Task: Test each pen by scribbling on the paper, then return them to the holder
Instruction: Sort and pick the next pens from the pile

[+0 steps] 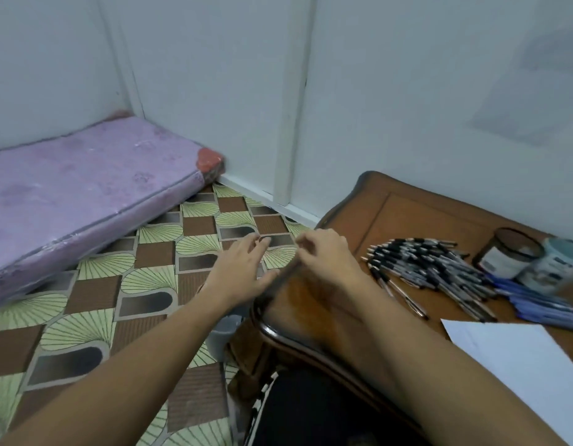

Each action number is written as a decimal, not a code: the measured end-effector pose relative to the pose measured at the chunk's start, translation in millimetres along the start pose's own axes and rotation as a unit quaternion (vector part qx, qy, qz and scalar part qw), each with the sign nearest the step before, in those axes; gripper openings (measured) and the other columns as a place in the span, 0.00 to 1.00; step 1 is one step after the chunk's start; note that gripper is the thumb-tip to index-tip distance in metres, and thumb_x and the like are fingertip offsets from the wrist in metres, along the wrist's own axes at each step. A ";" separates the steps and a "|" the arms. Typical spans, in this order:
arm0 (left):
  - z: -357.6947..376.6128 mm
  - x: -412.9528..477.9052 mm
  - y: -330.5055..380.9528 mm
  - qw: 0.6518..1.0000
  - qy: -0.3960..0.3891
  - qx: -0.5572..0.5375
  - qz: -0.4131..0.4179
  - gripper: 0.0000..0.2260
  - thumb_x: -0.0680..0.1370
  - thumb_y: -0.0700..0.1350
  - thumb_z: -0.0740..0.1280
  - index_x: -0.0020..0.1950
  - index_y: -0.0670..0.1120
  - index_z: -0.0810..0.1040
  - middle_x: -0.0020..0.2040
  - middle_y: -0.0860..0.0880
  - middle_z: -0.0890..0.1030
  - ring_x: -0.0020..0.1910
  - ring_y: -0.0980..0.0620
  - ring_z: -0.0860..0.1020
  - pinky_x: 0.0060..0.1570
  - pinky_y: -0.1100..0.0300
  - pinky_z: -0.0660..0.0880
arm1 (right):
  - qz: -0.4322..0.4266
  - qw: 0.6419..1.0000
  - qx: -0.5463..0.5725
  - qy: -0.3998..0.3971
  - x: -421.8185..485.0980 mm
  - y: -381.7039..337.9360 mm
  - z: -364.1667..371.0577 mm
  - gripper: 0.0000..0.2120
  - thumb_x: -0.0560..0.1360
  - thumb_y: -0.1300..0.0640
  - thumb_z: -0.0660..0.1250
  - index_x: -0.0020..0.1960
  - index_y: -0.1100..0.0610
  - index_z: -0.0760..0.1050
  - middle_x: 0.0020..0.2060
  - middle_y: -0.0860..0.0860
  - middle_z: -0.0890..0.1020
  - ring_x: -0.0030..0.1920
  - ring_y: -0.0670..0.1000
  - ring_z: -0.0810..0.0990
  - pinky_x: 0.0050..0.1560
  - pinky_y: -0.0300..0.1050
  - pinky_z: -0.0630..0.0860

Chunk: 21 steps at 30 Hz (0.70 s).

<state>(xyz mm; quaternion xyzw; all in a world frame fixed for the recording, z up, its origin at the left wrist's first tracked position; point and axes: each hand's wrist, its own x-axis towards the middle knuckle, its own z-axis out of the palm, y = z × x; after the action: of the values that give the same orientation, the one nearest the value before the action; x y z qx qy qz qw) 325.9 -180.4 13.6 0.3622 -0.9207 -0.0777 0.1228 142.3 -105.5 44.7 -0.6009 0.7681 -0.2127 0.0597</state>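
The left hand [243, 267] reaches out past the left edge of the table [417, 217], palm down, its fingers stretched long and a little apart, holding nothing. The right hand [327, 252] sits just beside it over the table's left corner, fingers curled in together; a thin dark streak runs down from under them toward the table edge, too blurred to say whether it is a pen or whether the fingers grip it.

The table is glossy brown wood with a rounded, moulded rim and an inset panel. On it, to the right of the hands, lies a loose heap of black-and-silver pens [423, 268], slim and fanned out. Right of these, near the frame edge, lies a bundle of blue pens [542, 305]. Just beyond both stand two round holders, touching: a dark one [507, 252] with a pale label, and a light teal one [552, 265]. A sheet of white paper [520, 362] lies flat at the near right.

The floor [95, 320] has a brown and pale green fan pattern. At far left lies a purple mattress [82, 191] in shiny plastic wrap.
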 end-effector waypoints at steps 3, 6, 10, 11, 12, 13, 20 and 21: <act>4.0 14.1 52.0 0.998 0.004 -0.016 0.053 0.41 0.70 0.69 0.43 0.77 0.48 0.64 0.75 0.45 0.66 0.71 0.44 0.66 0.68 0.49 0.67 | 0.037 0.999 -0.006 0.032 -31.0 48.5 -31.3 0.10 0.78 0.51 0.65 0.58 0.50 0.80 0.51 0.48 0.83 0.55 0.52 0.77 0.61 0.54 0.71; 16.1 24.3 110.7 0.995 -0.002 -0.017 0.102 0.40 0.72 0.69 0.45 0.78 0.48 0.63 0.76 0.45 0.65 0.72 0.45 0.65 0.70 0.53 0.63 | 0.098 0.994 0.005 0.057 -69.8 105.9 -62.2 0.10 0.77 0.52 0.66 0.56 0.51 0.81 0.50 0.49 0.83 0.54 0.52 0.79 0.59 0.53 0.74; 39.0 30.0 188.2 0.985 -0.032 -0.037 0.164 0.35 0.76 0.68 0.50 0.78 0.50 0.62 0.77 0.47 0.63 0.74 0.46 0.64 0.70 0.53 0.64 | 0.195 0.978 0.004 0.076 -127.2 182.3 -97.9 0.10 0.78 0.57 0.67 0.58 0.57 0.81 0.54 0.53 0.84 0.56 0.53 0.80 0.56 0.48 0.76; 45.5 30.0 205.2 0.982 -0.038 -0.044 0.181 0.35 0.76 0.68 0.50 0.78 0.50 0.62 0.77 0.46 0.64 0.74 0.46 0.64 0.69 0.53 0.64 | 0.222 0.971 0.003 0.086 -141.4 199.8 -104.1 0.10 0.78 0.59 0.66 0.58 0.57 0.82 0.54 0.53 0.84 0.57 0.54 0.80 0.57 0.49 0.76; 52.7 30.4 220.7 0.978 -0.048 -0.044 0.198 0.34 0.77 0.67 0.52 0.78 0.50 0.61 0.77 0.46 0.62 0.75 0.46 0.63 0.70 0.53 0.64 | 0.248 0.964 0.003 0.095 -154.2 216.9 -108.8 0.11 0.78 0.61 0.65 0.58 0.57 0.82 0.55 0.54 0.84 0.58 0.55 0.80 0.58 0.51 0.76; 60.5 30.8 234.7 0.974 -0.059 -0.042 0.214 0.32 0.78 0.65 0.54 0.78 0.51 0.60 0.78 0.47 0.61 0.75 0.47 0.61 0.71 0.52 0.63 | 0.271 0.957 0.004 0.103 -166.5 232.3 -113.3 0.12 0.78 0.63 0.64 0.58 0.58 0.82 0.56 0.54 0.84 0.59 0.55 0.79 0.60 0.52 0.75; 100.3 21.4 293.0 0.952 -0.123 -0.039 0.278 0.31 0.78 0.66 0.56 0.78 0.53 0.59 0.79 0.50 0.57 0.76 0.49 0.57 0.74 0.50 0.57 | 0.337 0.934 -0.011 0.122 -209.8 306.1 -125.4 0.20 0.75 0.69 0.62 0.60 0.53 0.82 0.61 0.55 0.82 0.64 0.58 0.78 0.65 0.52 0.72; 104.8 19.0 294.1 0.950 -0.130 -0.032 0.281 0.33 0.77 0.67 0.54 0.78 0.53 0.59 0.79 0.50 0.57 0.77 0.49 0.56 0.75 0.50 0.54 | 0.335 0.933 -0.009 0.129 -211.1 308.7 -125.3 0.20 0.74 0.69 0.62 0.59 0.52 0.83 0.60 0.54 0.83 0.63 0.57 0.79 0.64 0.50 0.73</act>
<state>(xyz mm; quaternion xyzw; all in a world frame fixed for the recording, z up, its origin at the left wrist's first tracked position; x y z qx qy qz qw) 92.3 25.6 -15.3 0.0717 -0.9902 -0.1160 0.0300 -121.2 184.5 0.1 -0.2770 0.9278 -0.2489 0.0223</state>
